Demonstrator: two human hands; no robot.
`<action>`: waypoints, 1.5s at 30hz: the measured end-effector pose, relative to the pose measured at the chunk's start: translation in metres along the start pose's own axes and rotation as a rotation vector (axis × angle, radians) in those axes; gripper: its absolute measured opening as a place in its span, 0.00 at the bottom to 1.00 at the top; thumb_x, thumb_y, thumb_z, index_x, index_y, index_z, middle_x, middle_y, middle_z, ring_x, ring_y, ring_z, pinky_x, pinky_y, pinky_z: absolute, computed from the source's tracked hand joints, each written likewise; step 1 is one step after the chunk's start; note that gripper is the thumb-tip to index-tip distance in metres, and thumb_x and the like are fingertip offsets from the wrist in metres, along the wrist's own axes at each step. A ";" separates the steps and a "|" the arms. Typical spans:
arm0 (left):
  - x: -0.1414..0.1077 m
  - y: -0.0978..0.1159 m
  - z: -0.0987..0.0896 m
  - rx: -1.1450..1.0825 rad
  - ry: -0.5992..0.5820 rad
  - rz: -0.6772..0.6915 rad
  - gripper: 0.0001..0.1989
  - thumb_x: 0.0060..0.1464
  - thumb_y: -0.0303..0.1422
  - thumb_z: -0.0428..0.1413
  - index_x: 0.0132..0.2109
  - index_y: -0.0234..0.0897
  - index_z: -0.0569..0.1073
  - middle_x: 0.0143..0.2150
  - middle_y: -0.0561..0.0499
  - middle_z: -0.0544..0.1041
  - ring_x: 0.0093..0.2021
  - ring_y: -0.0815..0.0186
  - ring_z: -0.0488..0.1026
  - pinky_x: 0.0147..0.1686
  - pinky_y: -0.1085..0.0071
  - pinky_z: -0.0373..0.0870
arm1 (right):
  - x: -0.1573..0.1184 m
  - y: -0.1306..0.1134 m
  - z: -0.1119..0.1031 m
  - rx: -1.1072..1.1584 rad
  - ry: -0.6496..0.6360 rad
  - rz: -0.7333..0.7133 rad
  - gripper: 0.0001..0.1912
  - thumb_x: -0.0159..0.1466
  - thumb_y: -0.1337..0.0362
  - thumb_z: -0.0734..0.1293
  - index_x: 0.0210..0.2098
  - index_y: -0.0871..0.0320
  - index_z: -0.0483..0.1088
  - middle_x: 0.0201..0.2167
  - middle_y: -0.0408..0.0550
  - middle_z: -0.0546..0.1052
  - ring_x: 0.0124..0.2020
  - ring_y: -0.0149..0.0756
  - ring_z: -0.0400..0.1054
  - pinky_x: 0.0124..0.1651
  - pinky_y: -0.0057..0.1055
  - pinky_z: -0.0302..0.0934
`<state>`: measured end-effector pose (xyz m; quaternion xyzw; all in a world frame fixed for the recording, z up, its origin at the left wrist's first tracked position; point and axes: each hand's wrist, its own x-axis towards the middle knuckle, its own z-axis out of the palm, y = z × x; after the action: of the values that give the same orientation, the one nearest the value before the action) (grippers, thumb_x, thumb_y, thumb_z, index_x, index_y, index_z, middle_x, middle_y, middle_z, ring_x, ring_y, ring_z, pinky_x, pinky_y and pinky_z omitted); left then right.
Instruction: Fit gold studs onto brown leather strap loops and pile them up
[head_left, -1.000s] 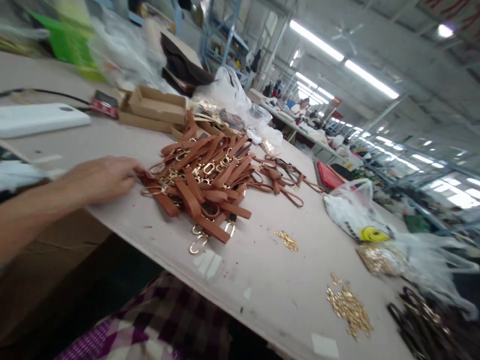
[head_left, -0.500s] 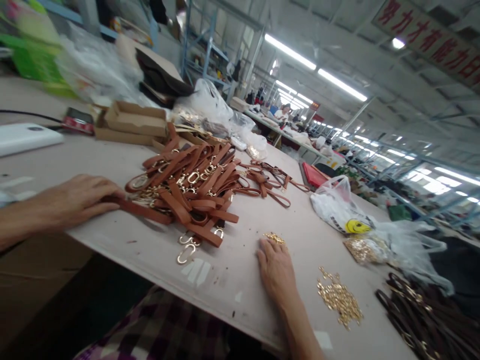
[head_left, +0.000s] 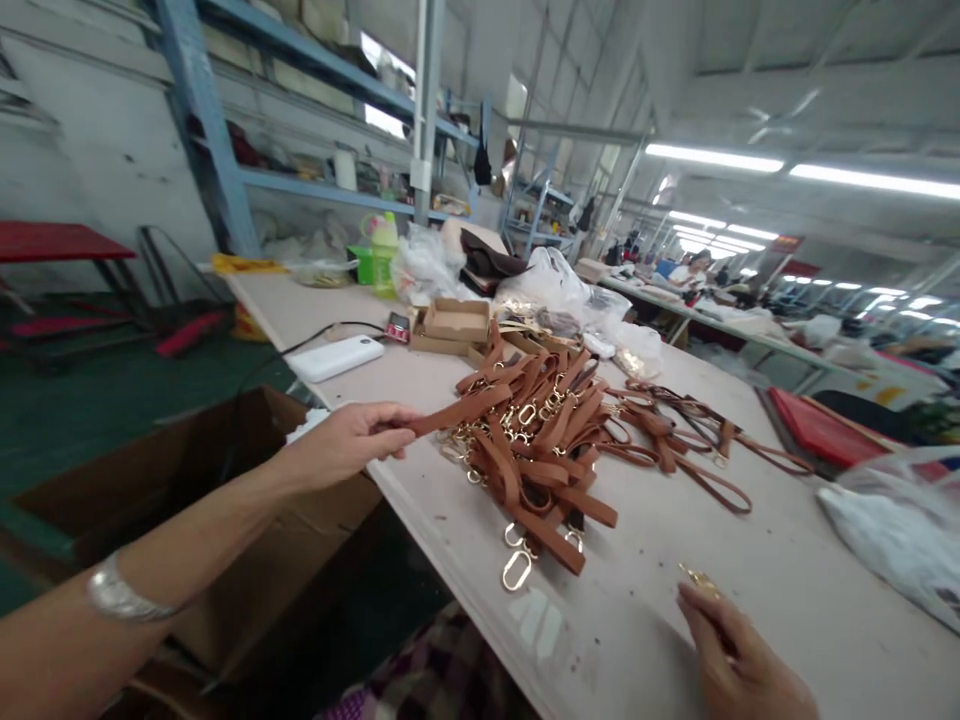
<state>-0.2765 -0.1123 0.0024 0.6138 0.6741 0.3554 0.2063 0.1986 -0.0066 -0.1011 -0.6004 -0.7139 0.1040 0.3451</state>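
A pile of brown leather straps (head_left: 555,470) with gold-coloured metal clasps lies on the table (head_left: 637,560). At the pile's left side my left hand (head_left: 360,440) pinches the end of one brown strap (head_left: 465,408), which stretches back onto the pile. My right hand (head_left: 739,650) rests low on the right of the table, its fingers closed around small gold metal pieces (head_left: 699,577); some of them show beyond the fingertips.
Left of the pile are small cardboard boxes (head_left: 456,322), a white device (head_left: 337,358) and a green bottle (head_left: 385,255). Plastic bags (head_left: 555,285) stand behind. A red folder (head_left: 832,425) lies right. A large cardboard box (head_left: 300,530) sits below the table's left edge.
The view has swung left. My left hand has lifted the strap's end off the table. My right hand, flat over the gold pieces before, now has its fingers drawn together on some.
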 end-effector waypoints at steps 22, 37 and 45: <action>-0.059 0.101 0.189 -0.267 -0.234 0.241 0.20 0.66 0.38 0.46 0.61 0.40 0.69 0.53 0.45 0.76 0.55 0.57 0.70 0.57 0.64 0.66 | -0.099 -0.111 -0.005 1.226 -0.201 0.388 0.07 0.60 0.61 0.74 0.37 0.55 0.75 0.27 0.40 0.78 0.29 0.30 0.73 0.37 0.27 0.67; -0.076 0.120 0.205 -0.788 -0.595 -0.123 0.20 0.65 0.45 0.47 0.57 0.41 0.72 0.30 0.56 0.67 0.27 0.70 0.63 0.25 0.78 0.61 | -0.103 -0.112 -0.010 1.178 -0.252 0.408 0.06 0.59 0.61 0.74 0.34 0.57 0.78 0.24 0.41 0.78 0.27 0.30 0.71 0.34 0.28 0.68; -0.082 0.116 0.206 -0.552 -0.507 0.074 0.21 0.66 0.44 0.46 0.61 0.49 0.71 0.44 0.51 0.79 0.46 0.60 0.75 0.49 0.70 0.72 | -0.108 -0.123 -0.016 1.150 -0.113 0.414 0.07 0.56 0.64 0.73 0.30 0.56 0.70 0.28 0.39 0.76 0.29 0.29 0.70 0.35 0.26 0.67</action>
<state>-0.0376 -0.1469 -0.0621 0.6277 0.4576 0.3676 0.5114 0.1160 -0.1433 -0.0600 -0.4379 -0.4290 0.5691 0.5481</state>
